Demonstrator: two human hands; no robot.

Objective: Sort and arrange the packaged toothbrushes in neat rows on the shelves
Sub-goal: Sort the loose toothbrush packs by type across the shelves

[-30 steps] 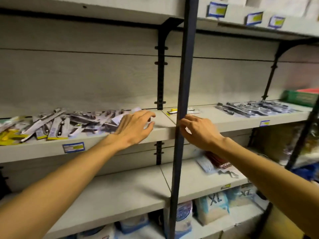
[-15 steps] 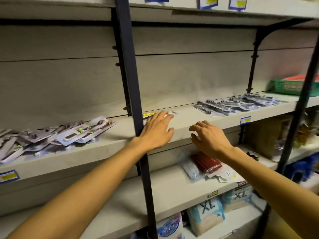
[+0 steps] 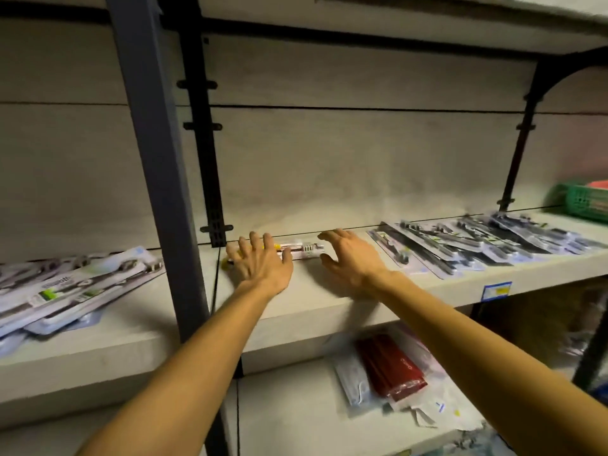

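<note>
Both hands have reached deeper: left hand (image 3: 263, 263), fingers spread, presses the toothbrush pack (image 3: 301, 251); right hand (image 3: 350, 258) open, holding nothing, ready to straighten it.

The shelf board (image 3: 329, 304) looks like matt, pale laminate with a smooth face, and the back panel (image 3: 329, 159) has the same dull, faintly grained finish. The upright post (image 3: 158, 159) and the slotted bracket rail (image 3: 204, 143) look like painted metal, dark and matt. The toothbrush packs on the right (image 3: 477, 241) and the packs on the left (image 3: 72, 291) are glossy clear plastic blisters over printed card. The single pack at the back (image 3: 302, 251) shines like plastic too. The red packet (image 3: 391, 366) below lies in glossy clear film. The green basket (image 3: 585, 202) looks like moulded plastic mesh.
</note>
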